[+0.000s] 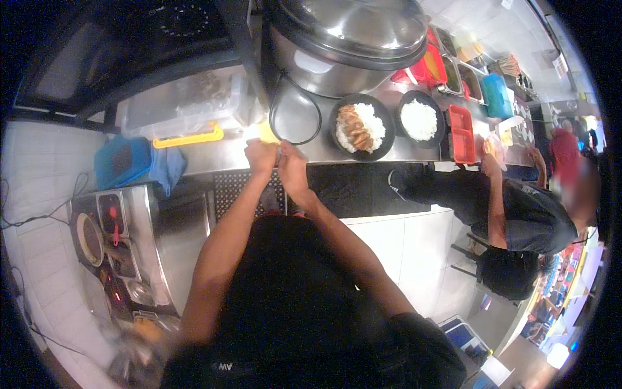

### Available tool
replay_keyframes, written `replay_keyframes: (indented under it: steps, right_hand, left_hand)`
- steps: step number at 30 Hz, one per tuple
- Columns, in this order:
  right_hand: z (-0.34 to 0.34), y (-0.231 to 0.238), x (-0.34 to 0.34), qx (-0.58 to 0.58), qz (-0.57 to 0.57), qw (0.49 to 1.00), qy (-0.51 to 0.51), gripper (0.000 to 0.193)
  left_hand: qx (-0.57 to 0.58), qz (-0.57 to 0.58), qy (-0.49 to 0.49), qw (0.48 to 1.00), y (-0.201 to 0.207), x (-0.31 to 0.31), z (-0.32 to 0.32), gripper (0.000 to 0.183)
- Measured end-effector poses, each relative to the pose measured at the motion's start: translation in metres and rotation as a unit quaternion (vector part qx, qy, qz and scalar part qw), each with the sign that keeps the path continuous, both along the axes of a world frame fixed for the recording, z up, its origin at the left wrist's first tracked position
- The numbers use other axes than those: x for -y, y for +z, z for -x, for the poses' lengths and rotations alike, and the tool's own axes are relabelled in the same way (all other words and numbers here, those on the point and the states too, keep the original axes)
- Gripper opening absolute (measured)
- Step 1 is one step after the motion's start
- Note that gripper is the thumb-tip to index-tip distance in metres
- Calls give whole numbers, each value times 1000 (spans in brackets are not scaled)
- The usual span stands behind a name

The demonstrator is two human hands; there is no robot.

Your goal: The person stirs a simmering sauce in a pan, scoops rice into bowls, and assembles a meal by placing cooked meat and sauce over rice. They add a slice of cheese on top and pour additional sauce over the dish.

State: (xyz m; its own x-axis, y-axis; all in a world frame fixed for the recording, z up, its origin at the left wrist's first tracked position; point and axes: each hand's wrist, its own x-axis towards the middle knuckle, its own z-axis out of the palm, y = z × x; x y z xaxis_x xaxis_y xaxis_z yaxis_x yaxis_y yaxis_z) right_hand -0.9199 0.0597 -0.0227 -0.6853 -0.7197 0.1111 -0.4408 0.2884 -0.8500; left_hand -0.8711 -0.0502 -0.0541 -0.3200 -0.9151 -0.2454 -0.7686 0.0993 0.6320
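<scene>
Close together at the counter's front edge, my left hand (260,157) and my right hand (293,168) are both closed. A bright, pale yellow piece (267,133) shows just beyond the fingers, seemingly gripped by the left; glare hides its kind. Whatever the right fingers hold is hidden. A black cord (320,123) loops on the counter beside the right hand. Farther right sits a black bowl (338,144) of white rice (370,117) topped with sliced brown meat (354,128). Another black bowl (442,126) holds plain rice (419,121).
A big steel cooker (350,71) stands behind the bowls. At left are a clear bin (188,104) with a yellow handle (189,137), a blue basket (120,162) and a blue cloth (170,167). A red tray (460,135) lies right, near a co-worker (538,211) in dark clothes.
</scene>
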Motion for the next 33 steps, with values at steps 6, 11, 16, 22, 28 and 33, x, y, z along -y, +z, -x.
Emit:
replay_keyframes:
  steps: [6,11,16,22,28,33]
  right_hand:
    - [-3,-22,9,212,66,969,-106,31]
    - [-14,-56,26,132,44,974,-180,31]
    - [-13,-76,32,103,58,970,-213,31]
    - [-27,-48,12,247,129,957,-76,31]
    - [-50,84,-34,264,86,961,6,33]
    - [-25,176,-39,367,103,924,21,30]
  left_hand:
    - [-34,-138,26,989,9,9,-3,39]
    - [-28,-23,-35,999,-20,17,-27,45]
    - [-126,-133,-22,983,14,11,-35,46]
    - [-319,-338,102,880,12,11,-59,42]
    - [-485,-529,81,692,127,-1,-79,34]
    - [-511,-513,14,690,175,-6,-94,26]
